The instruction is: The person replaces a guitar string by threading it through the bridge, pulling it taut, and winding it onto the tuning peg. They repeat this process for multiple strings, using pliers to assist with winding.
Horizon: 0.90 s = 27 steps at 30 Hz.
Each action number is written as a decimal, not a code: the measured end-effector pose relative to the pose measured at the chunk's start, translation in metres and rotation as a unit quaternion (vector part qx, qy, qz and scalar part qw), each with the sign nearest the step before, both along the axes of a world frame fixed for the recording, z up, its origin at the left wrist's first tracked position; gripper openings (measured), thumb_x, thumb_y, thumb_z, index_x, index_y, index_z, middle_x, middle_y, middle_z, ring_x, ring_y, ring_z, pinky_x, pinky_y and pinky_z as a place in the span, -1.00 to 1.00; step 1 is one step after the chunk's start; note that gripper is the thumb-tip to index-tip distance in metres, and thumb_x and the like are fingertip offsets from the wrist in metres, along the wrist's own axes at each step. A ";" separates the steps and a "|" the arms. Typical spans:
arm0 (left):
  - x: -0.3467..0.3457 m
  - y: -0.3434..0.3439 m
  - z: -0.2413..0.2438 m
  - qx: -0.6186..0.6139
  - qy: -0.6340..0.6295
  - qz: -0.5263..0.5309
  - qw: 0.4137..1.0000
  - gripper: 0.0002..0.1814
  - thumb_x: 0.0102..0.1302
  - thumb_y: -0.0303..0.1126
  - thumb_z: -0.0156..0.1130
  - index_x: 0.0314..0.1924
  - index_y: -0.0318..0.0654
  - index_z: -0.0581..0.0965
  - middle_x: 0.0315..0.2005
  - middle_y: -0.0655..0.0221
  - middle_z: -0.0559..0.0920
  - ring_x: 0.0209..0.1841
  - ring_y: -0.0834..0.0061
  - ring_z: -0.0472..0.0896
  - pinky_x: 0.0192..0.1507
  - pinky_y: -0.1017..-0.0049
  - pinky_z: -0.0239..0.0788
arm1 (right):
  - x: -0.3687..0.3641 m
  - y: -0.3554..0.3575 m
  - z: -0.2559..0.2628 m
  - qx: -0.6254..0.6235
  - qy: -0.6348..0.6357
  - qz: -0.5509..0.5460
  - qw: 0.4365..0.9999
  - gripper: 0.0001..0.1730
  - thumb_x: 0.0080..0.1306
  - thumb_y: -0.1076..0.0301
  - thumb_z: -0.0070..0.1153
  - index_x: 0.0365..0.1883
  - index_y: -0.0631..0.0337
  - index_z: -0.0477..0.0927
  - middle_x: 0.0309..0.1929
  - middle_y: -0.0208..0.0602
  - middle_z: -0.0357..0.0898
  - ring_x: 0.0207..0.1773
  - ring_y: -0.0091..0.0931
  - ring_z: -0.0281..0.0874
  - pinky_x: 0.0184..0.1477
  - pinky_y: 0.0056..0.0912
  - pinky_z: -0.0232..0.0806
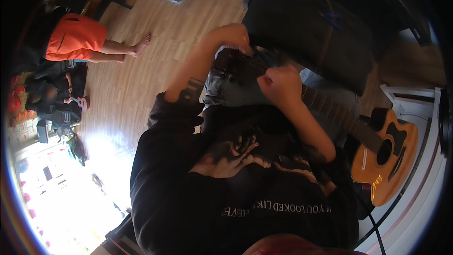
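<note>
An acoustic guitar (401,156) with a light wood body lies across my lap, its body at the right and its dark headstock (228,62) near the middle. My left hand (235,39) bends down over the far edge of the headstock; its fingertips are mostly hidden. Curled into a loose fist, my right hand (281,85) is over the upper end of the fretboard (336,113). Thin strings run between the headstock and that hand, but whether its fingers pinch one cannot be made out.
A large dark case or box (308,24) stands just beyond my knees, with a blue item (332,19) on it. White shelving (414,95) and black cables (377,226) are at the right. Across the wooden floor at the left are a person in orange shorts (76,37) and others, one with a ukulele (83,103).
</note>
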<state>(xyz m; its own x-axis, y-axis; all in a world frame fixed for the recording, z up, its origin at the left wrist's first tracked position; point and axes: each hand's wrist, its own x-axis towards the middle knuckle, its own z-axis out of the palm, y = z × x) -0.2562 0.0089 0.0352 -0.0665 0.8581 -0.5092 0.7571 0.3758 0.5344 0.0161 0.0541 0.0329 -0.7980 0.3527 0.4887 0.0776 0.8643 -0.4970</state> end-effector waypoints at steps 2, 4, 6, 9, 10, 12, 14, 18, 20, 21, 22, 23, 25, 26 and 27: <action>-0.008 -0.004 -0.006 -0.003 -0.044 -0.033 0.998 -0.82 0.18 -0.35 0.44 -0.22 -0.18 0.84 -0.32 0.35 0.82 -0.28 0.54 0.68 -0.19 0.43 0.49 | 0.000 -0.001 0.001 -0.004 -0.001 0.003 1.000 -0.71 0.07 0.38 0.38 -0.72 0.09 0.50 -0.68 -0.25 0.55 -0.54 -0.19 0.58 -0.34 -0.09 0.31; -0.015 -0.007 -0.006 0.010 -0.132 -0.045 0.990 -0.76 0.18 -0.44 0.40 -0.14 -0.16 0.83 -0.27 0.40 0.81 -0.23 0.56 0.65 -0.15 0.44 0.47 | 0.000 0.001 0.004 -0.018 -0.006 0.003 1.000 -0.70 0.07 0.39 0.38 -0.73 0.09 0.49 -0.69 -0.25 0.54 -0.54 -0.19 0.58 -0.34 -0.09 0.31; -0.017 -0.011 -0.010 0.040 -0.139 -0.060 0.988 -0.72 0.19 -0.48 0.37 -0.09 -0.15 0.81 -0.25 0.44 0.80 -0.23 0.56 0.62 -0.12 0.46 0.45 | 0.000 0.001 0.006 -0.024 -0.007 -0.001 1.000 -0.70 0.06 0.39 0.38 -0.72 0.08 0.49 -0.68 -0.25 0.55 -0.53 -0.20 0.59 -0.34 -0.09 0.31; -0.026 -0.020 -0.035 0.070 -0.149 -0.036 0.986 -0.77 0.20 -0.45 0.42 -0.12 -0.16 0.81 -0.30 0.45 0.78 -0.25 0.55 0.58 -0.09 0.45 0.44 | -0.002 0.000 0.007 -0.033 -0.004 0.004 0.999 -0.70 0.06 0.39 0.38 -0.72 0.08 0.49 -0.68 -0.25 0.55 -0.53 -0.20 0.59 -0.34 -0.09 0.31; -0.018 -0.019 -0.028 0.091 -0.149 -0.033 0.984 -0.79 0.21 -0.42 0.44 -0.13 -0.16 0.81 -0.31 0.44 0.78 -0.26 0.55 0.60 -0.10 0.45 0.45 | -0.001 -0.001 0.006 -0.036 -0.004 0.003 0.999 -0.70 0.06 0.39 0.38 -0.71 0.08 0.49 -0.68 -0.26 0.55 -0.53 -0.20 0.59 -0.34 -0.09 0.31; -0.007 -0.022 -0.011 0.101 -0.107 0.011 0.989 -0.81 0.25 -0.37 0.46 -0.13 -0.17 0.81 -0.34 0.42 0.79 -0.26 0.55 0.65 -0.12 0.43 0.47 | -0.002 -0.001 0.006 -0.036 -0.007 -0.002 0.999 -0.70 0.06 0.39 0.39 -0.71 0.09 0.48 -0.67 -0.26 0.55 -0.53 -0.20 0.59 -0.34 -0.09 0.31; 0.008 -0.027 -0.002 0.082 -0.031 0.094 0.992 -0.82 0.29 -0.32 0.49 -0.14 -0.17 0.82 -0.36 0.40 0.80 -0.27 0.55 0.70 -0.14 0.40 0.50 | 0.001 0.002 0.006 -0.026 -0.009 -0.004 1.000 -0.70 0.06 0.39 0.39 -0.71 0.08 0.48 -0.67 -0.26 0.54 -0.54 -0.19 0.57 -0.34 -0.08 0.30; 0.012 -0.046 -0.023 0.150 0.031 0.076 0.985 -0.77 0.39 -0.15 0.42 -0.14 -0.12 0.81 -0.31 0.31 0.81 -0.19 0.30 0.78 -0.08 0.24 0.56 | -0.002 -0.002 0.003 -0.014 0.011 0.002 1.000 -0.68 0.06 0.41 0.38 -0.71 0.09 0.45 -0.68 -0.25 0.50 -0.56 -0.17 0.53 -0.36 -0.07 0.29; 0.028 -0.042 -0.024 0.120 0.086 0.075 0.986 -0.74 0.45 -0.10 0.29 -0.14 -0.03 0.81 -0.17 0.32 0.79 0.03 0.19 0.73 0.07 0.06 0.51 | -0.003 -0.004 0.004 -0.011 0.019 0.002 1.000 -0.67 0.06 0.42 0.37 -0.72 0.10 0.43 -0.69 -0.25 0.48 -0.57 -0.16 0.51 -0.38 -0.07 0.28; 0.036 -0.043 -0.023 0.104 0.104 0.098 0.984 -0.73 0.47 -0.08 0.23 -0.14 0.02 0.80 -0.10 0.34 0.77 0.14 0.15 0.68 0.15 -0.04 0.45 | -0.002 -0.004 0.008 -0.009 0.021 0.006 1.000 -0.66 0.07 0.43 0.37 -0.72 0.10 0.42 -0.69 -0.25 0.47 -0.57 -0.16 0.50 -0.39 -0.07 0.27; 0.039 -0.041 -0.026 0.101 0.082 0.096 0.987 -0.73 0.48 -0.09 0.19 -0.14 0.07 0.80 -0.07 0.37 0.74 0.19 0.18 0.63 0.18 -0.09 0.40 | -0.001 -0.003 0.011 -0.004 0.019 0.004 1.000 -0.66 0.07 0.43 0.37 -0.72 0.11 0.40 -0.69 -0.24 0.47 -0.58 -0.16 0.49 -0.40 -0.07 0.26; 0.034 -0.041 -0.029 0.098 0.064 0.095 0.989 -0.73 0.49 -0.10 0.15 -0.14 0.12 0.80 -0.03 0.41 0.71 0.23 0.20 0.58 0.21 -0.13 0.35 | -0.005 -0.004 0.011 -0.007 0.022 0.007 1.000 -0.65 0.07 0.44 0.36 -0.72 0.11 0.39 -0.69 -0.24 0.46 -0.59 -0.15 0.48 -0.40 -0.06 0.26; 0.026 -0.047 -0.035 0.156 0.038 0.066 0.985 -0.74 0.48 -0.09 0.17 -0.14 0.13 0.80 -0.06 0.43 0.71 0.21 0.22 0.59 0.19 -0.11 0.36 | -0.002 -0.005 0.009 -0.013 0.015 0.004 1.000 -0.64 0.07 0.45 0.36 -0.72 0.12 0.37 -0.69 -0.23 0.46 -0.60 -0.15 0.46 -0.41 -0.05 0.25; 0.023 -0.049 -0.039 0.185 0.023 0.049 0.981 -0.74 0.48 -0.09 0.18 -0.14 0.14 0.80 -0.08 0.44 0.71 0.20 0.23 0.60 0.18 -0.10 0.36 | 0.000 -0.007 0.007 -0.009 0.007 0.003 1.000 -0.63 0.07 0.45 0.36 -0.72 0.12 0.37 -0.69 -0.23 0.45 -0.60 -0.15 0.45 -0.41 -0.05 0.24; 0.025 -0.051 -0.040 0.201 0.037 0.064 0.977 -0.75 0.46 -0.06 0.22 -0.14 0.14 0.81 -0.08 0.44 0.73 0.18 0.24 0.62 0.18 -0.06 0.38 | -0.002 -0.007 0.005 -0.004 0.002 0.001 1.000 -0.63 0.07 0.45 0.35 -0.72 0.13 0.37 -0.70 -0.23 0.44 -0.60 -0.14 0.44 -0.42 -0.04 0.24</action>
